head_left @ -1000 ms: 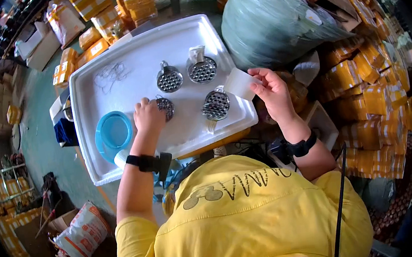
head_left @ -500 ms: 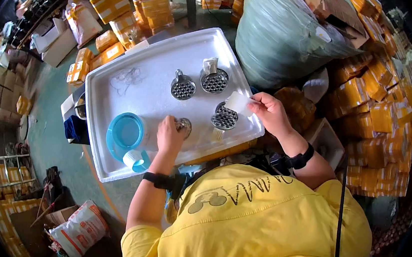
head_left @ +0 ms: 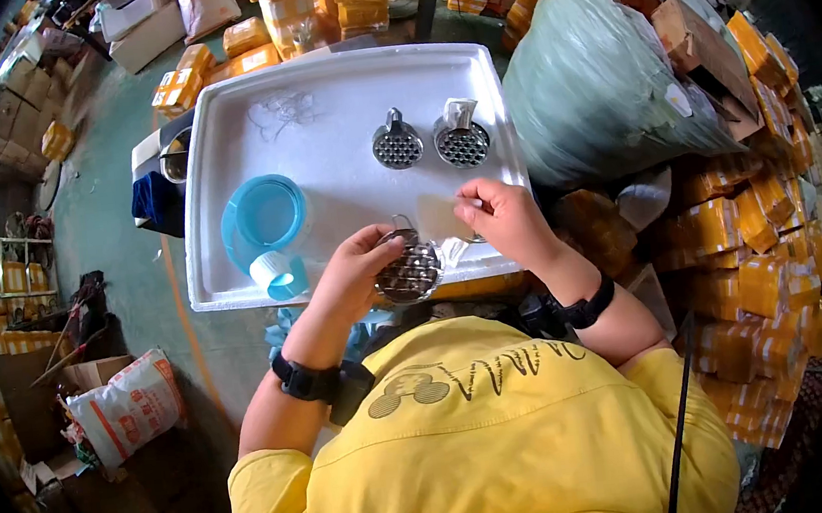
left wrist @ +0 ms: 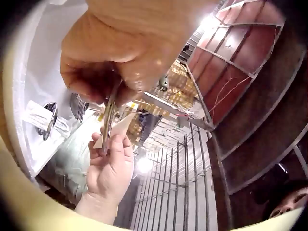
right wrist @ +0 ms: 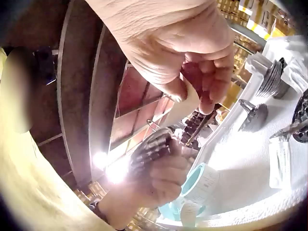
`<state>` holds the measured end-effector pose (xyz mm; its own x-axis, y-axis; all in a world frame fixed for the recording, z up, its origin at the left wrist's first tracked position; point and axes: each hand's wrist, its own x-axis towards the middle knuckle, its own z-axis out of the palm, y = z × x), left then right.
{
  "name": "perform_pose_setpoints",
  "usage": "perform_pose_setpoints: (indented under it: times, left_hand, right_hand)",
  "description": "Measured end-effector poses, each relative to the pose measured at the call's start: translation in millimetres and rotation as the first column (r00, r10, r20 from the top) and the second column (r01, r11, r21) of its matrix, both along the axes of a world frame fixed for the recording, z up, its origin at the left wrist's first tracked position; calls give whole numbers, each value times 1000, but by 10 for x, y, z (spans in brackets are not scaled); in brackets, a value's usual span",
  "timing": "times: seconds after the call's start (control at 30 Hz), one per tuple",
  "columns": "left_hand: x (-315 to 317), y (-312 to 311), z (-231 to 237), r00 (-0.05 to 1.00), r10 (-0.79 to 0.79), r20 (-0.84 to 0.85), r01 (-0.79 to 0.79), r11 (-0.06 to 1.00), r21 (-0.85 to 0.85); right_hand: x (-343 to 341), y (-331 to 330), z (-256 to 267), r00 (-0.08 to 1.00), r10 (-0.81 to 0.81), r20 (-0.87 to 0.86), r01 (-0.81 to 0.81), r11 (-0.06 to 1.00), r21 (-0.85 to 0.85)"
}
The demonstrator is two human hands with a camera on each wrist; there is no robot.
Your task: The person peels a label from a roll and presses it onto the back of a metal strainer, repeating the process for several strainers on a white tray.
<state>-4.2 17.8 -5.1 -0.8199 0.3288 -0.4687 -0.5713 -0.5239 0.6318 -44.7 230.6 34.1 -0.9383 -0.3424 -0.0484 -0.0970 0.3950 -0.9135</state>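
Observation:
My left hand (head_left: 357, 267) grips a round metal disc full of holes (head_left: 411, 274) by its edge, with a small wire loop standing up from it. In the left wrist view this perforated disc (left wrist: 110, 120) shows edge-on. A blank whitish label (head_left: 441, 217) is pinched between the thumb and fingers of my right hand (head_left: 510, 221), close beside the disc. Two more clusters of perforated metal discs (head_left: 397, 146) lie farther back on the white foam tray (head_left: 333, 84). The right-hand cluster (head_left: 463, 146) has a white label around its neck. Another labelled cluster is mostly hidden below my right hand.
On the tray's left side is a light-blue roll (head_left: 271, 211) with a white curled strip (head_left: 272, 269) at its front. Tangled thin strands (head_left: 284, 113) lie at the back left. A big greenish plastic sack (head_left: 604, 86) and taped parcels (head_left: 733, 273) crowd the right.
My left hand has picked the disc up off the tray and brought it right, toward my body. The right hand has moved in with the label, so the two hands are now close together.

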Motion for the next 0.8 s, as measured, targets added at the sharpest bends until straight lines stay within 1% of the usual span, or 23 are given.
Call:
perform_pose_setpoints:
  times: [0.03, 0.07, 0.1, 0.13, 0.17, 0.3, 0.33, 0.37, 0.47, 0.8]
  left_hand:
    - [14, 7, 0, 1000, 9, -5, -9, 1000, 11]
    - [27, 12, 1, 1000, 19, -10, -19, 1000, 21]
    - [37, 4, 11, 999, 32, -17, -31, 999, 30]
    - [45, -25, 53, 1000, -21, -4, 21, 1000, 17]
    - [51, -21, 77, 999, -38, -4, 38, 999, 24]
    - [50, -7, 139, 992, -126, -14, 127, 991, 39]
    - [52, 3, 133, 990, -139, -18, 139, 989, 50]
    - [54, 11, 127, 988, -151, -20, 152, 987, 62]
    - [48, 17, 95, 985, -167, -32, 168, 986, 17]
    - [45, 34, 72, 990, -142, -12, 142, 989, 30]
  right_hand:
    - [-13, 6, 29, 999, -27, -19, 28, 999, 36]
    - [-40, 21, 8, 999, -24, -42, 24, 1000, 0]
    - [-49, 12, 44, 1000, 0, -16, 0, 1000, -9]
    - [-51, -16, 109, 1000, 26, 10, -26, 1000, -18]
    - [-49, -42, 142, 998, 53, 35, -52, 998, -30]
    - [-19, -115, 72, 977, 173, 122, -160, 982, -104]
    - [-11, -138, 60, 975, 190, 119, -172, 974, -144]
    - [3, -147, 76, 974, 189, 124, -173, 976, -135]
    - [45, -164, 116, 974, 189, 127, -174, 977, -122]
    - [75, -165, 101, 982, 167, 91, -157, 982, -108]
